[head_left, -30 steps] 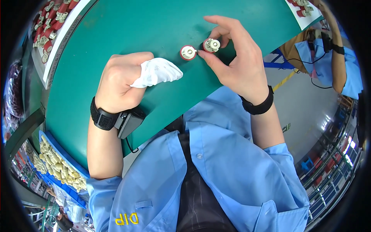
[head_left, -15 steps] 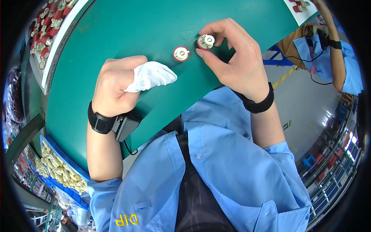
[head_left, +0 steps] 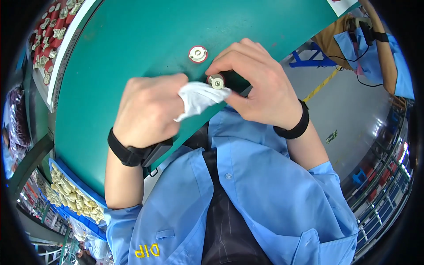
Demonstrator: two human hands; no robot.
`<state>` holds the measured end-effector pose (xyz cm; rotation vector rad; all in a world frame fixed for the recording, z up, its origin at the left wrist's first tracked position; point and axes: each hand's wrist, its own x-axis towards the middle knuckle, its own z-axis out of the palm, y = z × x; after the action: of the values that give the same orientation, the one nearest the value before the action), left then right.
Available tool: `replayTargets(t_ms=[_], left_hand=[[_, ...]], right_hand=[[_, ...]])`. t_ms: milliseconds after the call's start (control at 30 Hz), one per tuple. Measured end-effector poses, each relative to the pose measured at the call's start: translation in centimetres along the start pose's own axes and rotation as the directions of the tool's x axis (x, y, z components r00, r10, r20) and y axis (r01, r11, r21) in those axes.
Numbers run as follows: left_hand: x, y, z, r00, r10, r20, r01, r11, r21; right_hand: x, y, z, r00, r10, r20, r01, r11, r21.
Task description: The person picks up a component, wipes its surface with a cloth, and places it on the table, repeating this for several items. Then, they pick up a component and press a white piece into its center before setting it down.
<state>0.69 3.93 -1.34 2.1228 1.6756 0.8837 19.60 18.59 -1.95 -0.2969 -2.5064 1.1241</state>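
Observation:
My left hand (head_left: 152, 108) is closed around a white cloth (head_left: 199, 100), whose free end reaches across to the other hand. Between the thumb and fingers of my right hand (head_left: 260, 84) sits a small round part (head_left: 216, 81) with a red rim and a cream-coloured top. The tip of the cloth touches or overlaps the near side of that part; which of the two I cannot tell. Just beyond, a second red-and-cream part (head_left: 198, 54) stands by itself on the green work surface (head_left: 128, 48), touched by neither hand.
A white-edged tray (head_left: 73, 48) of several red-and-cream parts (head_left: 56, 31) lies at the far left. Lower left, a blue bin (head_left: 95, 198) holds cream-coloured pieces (head_left: 73, 192). Another person's arm (head_left: 383, 57) is at the upper right. A white sheet (head_left: 342, 6) rests at the table's far right corner.
My right hand has brought its part nearer and to the left. The left hand and cloth have moved right to meet it. The loose part appears slightly farther up and left.

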Motion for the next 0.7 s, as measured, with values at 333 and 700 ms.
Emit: replayTargets(t_ms=[333, 700], left_hand=[[-0.1, 0.0, -1.0, 0.994, 0.079, 0.07, -0.079, 0.997, -0.005], [0.0, -0.1, -0.4, 0.999, -0.03, 0.042, 0.027, 0.998, 0.05]], right_hand=[[-0.1, 0.7, -0.2, 0.995, -0.058, 0.084, 0.057, 0.998, 0.007], [-0.3, 0.5, 1.4, 0.993, 0.02, -0.115, -0.018, 1.0, 0.023]])
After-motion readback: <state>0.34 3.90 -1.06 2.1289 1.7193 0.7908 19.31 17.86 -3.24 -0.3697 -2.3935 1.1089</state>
